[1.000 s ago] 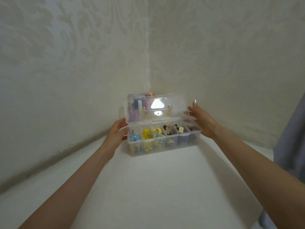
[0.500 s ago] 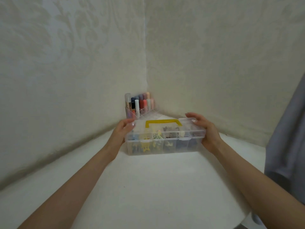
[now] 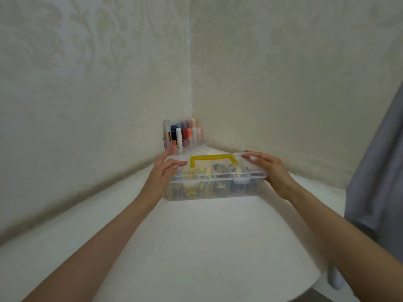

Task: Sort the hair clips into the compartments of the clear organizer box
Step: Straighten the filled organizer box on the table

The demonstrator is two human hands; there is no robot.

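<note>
Standing toward the far edge of the white table [image 3: 207, 247], close to where the two walls meet, the clear organizer box [image 3: 218, 194] is seen with its long axis running left to right across the view. It is bracketed at its short ends: the left hand [image 3: 162, 175] is laid at the left end and the right hand [image 3: 270, 168] at the right end, so each end is reached equally by its own hand. Nothing is gripped by either hand; the fingers are held fairly straight and rested on top of the lid [image 3: 250, 171], which lies flat over the compartments. Whether the thumbs are pressed against the end walls cannot be told. A yellow handle [image 3: 212, 159] is folded flat along the middle of the lid, between the two sets of fingers. Two clear latches [image 3: 241, 182] are set on the front edge, nearer the person than the fingers, and it is judged that the coming move turns on reaching forward and down to them. Whether they are snapped home cannot be told. Hair clips [image 3: 189, 190], yellow, blue and dark, are seen blurred through the walls, parted by dividers. A clear stand of cosmetic tubes [image 3: 183, 138] is placed just behind the box.
</note>
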